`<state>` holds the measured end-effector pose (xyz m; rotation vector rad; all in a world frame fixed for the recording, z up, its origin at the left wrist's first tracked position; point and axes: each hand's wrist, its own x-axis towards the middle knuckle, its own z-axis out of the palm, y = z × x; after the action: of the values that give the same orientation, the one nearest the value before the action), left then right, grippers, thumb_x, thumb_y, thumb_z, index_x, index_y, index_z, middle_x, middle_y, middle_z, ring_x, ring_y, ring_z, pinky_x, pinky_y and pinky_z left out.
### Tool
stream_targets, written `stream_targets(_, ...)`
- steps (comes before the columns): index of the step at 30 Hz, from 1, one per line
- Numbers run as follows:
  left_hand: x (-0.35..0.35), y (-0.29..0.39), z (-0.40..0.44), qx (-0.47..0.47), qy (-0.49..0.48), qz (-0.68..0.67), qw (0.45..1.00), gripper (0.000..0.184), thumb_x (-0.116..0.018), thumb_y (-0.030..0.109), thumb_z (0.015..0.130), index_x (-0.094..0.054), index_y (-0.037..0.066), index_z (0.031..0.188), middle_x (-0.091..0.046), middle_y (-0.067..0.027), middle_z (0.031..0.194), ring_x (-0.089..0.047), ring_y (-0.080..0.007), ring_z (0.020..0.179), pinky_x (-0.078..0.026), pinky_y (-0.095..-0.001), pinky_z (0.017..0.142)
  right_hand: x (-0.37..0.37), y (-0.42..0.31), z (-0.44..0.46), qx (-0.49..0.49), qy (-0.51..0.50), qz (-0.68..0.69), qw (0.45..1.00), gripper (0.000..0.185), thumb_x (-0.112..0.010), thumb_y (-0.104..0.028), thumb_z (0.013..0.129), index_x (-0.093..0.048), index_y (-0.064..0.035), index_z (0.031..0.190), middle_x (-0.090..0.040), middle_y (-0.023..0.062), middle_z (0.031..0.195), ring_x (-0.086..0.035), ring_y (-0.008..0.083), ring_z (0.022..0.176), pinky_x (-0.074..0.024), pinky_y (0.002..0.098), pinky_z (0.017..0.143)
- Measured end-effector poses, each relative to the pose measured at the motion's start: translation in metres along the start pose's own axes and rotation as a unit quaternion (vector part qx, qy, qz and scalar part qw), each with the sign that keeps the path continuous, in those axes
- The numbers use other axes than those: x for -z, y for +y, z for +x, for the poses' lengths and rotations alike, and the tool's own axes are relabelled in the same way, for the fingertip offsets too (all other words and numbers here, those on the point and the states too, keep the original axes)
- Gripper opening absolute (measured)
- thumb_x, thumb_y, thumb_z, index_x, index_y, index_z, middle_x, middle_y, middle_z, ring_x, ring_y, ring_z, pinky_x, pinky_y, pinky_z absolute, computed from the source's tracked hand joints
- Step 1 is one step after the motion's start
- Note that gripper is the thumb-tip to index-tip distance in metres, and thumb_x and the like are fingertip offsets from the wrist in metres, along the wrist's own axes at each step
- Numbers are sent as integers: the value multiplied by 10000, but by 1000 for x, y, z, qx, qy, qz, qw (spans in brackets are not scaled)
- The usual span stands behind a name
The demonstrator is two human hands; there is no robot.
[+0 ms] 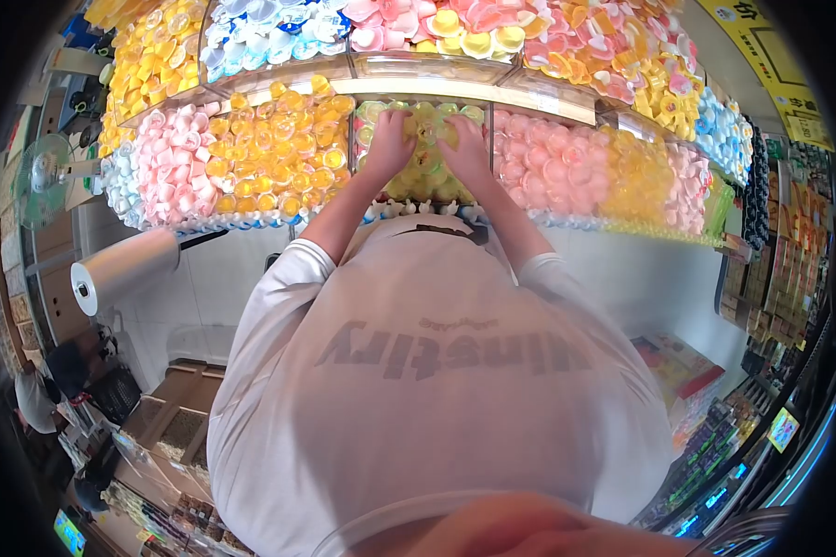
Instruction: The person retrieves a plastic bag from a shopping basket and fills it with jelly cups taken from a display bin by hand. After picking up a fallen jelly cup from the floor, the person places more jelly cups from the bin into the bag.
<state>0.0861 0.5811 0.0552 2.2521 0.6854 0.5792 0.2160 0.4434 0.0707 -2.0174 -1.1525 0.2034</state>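
Both of my hands are in a bin of pale green-yellow jelly cups (427,167) at the centre of the display. My left hand (389,144) lies over the cups on the bin's left side, fingers bent inward and touching them. On the right side, my right hand (466,151) rests on the same cups, its fingers apart and pointing inward. Some of the fingertips are hidden among the cups. No cup is seen lifted clear of the pile.
Orange jelly cups (279,153) fill the left neighbouring bin, pink ones (548,158) the right. A clear divider ledge (437,85) separates the upper bins. A plastic bag roll (125,269) hangs at left, near a green fan (45,179). Cartons (172,418) stand low on the left.
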Motion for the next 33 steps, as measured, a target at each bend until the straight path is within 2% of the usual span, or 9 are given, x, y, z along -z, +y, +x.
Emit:
stream_targets(8,30,23,-21,18,-5,81,997,634,-732,142,738,-470,53,1308,-469,-238,1296,-428,-408,1231,-379,-466,1038,15,13,-15,46,-11,-39,998,496,-700,-164,790,-544,-34,1242,-553,184,1262,-476,365,1232,-381,432,1037)
stream_targets(11,50,29,-50,23,85,81,993,614,-727,97,748,-471,52,1304,-503,-212,1280,-466,-396,1199,-385,-459,1021,26,4,-12,31,-32,15,999,507,-687,-162,764,-534,-17,1226,-528,185,1291,-464,350,1244,-357,427,1065)
stream_targets(13,78,43,-81,75,125,83,986,557,-704,94,772,-490,41,1284,-524,-209,1251,-484,-387,1183,-392,-444,1017,30,-5,-17,36,5,66,997,460,-673,-112,785,-545,-18,1216,-551,172,1258,-497,333,1206,-377,405,1046)
stream_targets(16,103,56,-152,198,212,80,954,403,-644,65,805,-553,22,1196,-586,-175,1143,-546,-350,1116,-430,-404,961,48,-32,-24,33,-74,161,984,403,-648,-59,804,-561,-16,1195,-571,164,1219,-525,315,1165,-392,389,1025)
stream_targets(17,109,69,-177,243,235,55,939,348,-622,57,827,-573,24,1169,-609,-153,1101,-594,-304,1047,-464,-375,911,47,-40,-26,72,-71,184,978,296,-619,-35,844,-592,-5,1137,-615,143,1132,-581,263,1084,-456,346,936)
stream_targets(21,82,100,-306,424,234,9,875,296,-602,48,852,-609,29,1147,-644,-122,1019,-621,-237,982,-484,-341,867,48,-65,-50,4,-240,335,911,155,-601,-13,892,-634,3,1043,-684,82,918,-653,138,827,-511,247,721)
stream_targets(24,37,128,-390,520,177,-68,833,332,-637,136,852,-600,22,1161,-635,-150,1031,-622,-268,962,-488,-337,859,57,-87,-64,23,-440,304,845,182,-554,-10,928,-604,33,1097,-669,85,960,-641,124,860,-509,253,794)
stream_targets(27,-5,147,-441,542,134,-49,828,358,-634,189,857,-594,20,1170,-628,-161,1049,-621,-288,951,-492,-349,856,35,-85,-93,22,-533,283,797,189,-597,-65,918,-625,15,1086,-671,66,904,-634,103,809,-504,235,727)
stream_targets(33,13,122,-473,582,228,-108,773,376,-621,209,859,-590,35,1191,-633,-156,1047,-629,-288,908,-499,-358,820,-2,-114,-133,-8,-634,184,751,218,-617,-100,917,-627,-1,1112,-664,53,900,-618,89,817,-494,232,723)
